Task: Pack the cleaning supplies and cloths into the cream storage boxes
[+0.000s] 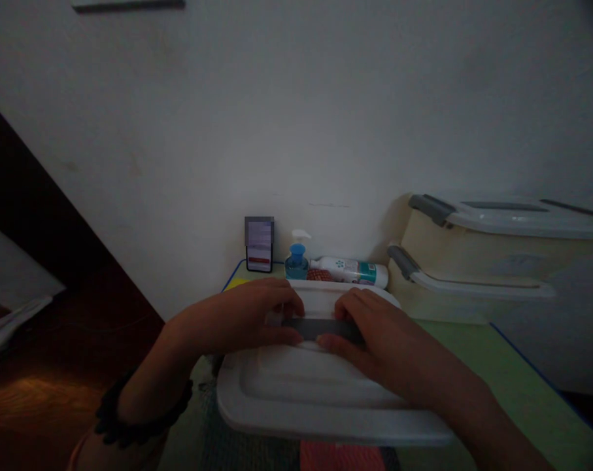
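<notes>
A white plastic box lid [306,386] is in front of me, with a grey handle [316,329] along its middle. My left hand [271,314] is curled round the handle's left end, thumb on the near side and fingers on the far side. In the same way my right hand [369,327] closes on the right end. Below the lid's near edge show a dark woven cloth [257,451] and a pinkish-red cloth [342,456]. What lies under the rest of the lid is hidden.
Behind the lid are a phone [259,252] propped upright, a blue pump bottle [297,261] and a white bottle [355,271] on its side. Two stacked storage boxes [487,255] stand at the right on the green table [502,373], against the wall.
</notes>
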A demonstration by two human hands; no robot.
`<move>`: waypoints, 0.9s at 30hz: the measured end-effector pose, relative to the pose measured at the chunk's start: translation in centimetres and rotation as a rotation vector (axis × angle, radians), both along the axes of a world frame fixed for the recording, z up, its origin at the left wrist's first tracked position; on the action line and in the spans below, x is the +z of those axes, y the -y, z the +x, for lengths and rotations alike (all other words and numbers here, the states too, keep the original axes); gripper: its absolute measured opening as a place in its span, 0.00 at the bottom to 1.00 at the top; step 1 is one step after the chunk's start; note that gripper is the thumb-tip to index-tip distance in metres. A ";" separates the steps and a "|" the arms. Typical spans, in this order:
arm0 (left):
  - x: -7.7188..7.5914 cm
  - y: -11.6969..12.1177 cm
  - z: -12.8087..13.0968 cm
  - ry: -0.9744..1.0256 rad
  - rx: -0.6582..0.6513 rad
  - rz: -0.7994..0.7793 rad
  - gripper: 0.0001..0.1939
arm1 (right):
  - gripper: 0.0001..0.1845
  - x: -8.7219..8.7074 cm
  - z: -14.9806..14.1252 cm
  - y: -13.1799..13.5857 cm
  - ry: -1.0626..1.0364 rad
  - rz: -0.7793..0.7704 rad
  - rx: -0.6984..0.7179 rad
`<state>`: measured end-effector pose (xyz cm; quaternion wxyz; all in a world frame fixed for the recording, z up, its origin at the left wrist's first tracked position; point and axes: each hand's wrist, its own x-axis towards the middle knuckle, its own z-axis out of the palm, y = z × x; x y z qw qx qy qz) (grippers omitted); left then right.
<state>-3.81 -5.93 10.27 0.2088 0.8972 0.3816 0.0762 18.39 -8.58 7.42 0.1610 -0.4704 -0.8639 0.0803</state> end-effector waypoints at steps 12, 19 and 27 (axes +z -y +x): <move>-0.1 0.1 0.7 -0.021 -0.016 0.037 0.16 | 0.23 0.2 0.3 -1.2 -0.047 -0.047 -0.047; -0.6 -0.9 0.9 -0.010 -0.043 0.035 0.15 | 0.16 0.3 1.8 -2.4 -0.338 -0.470 0.084; -0.7 -1.2 0.1 0.016 0.013 -0.047 0.17 | 0.11 0.2 1.6 -2.8 -0.278 -0.439 0.164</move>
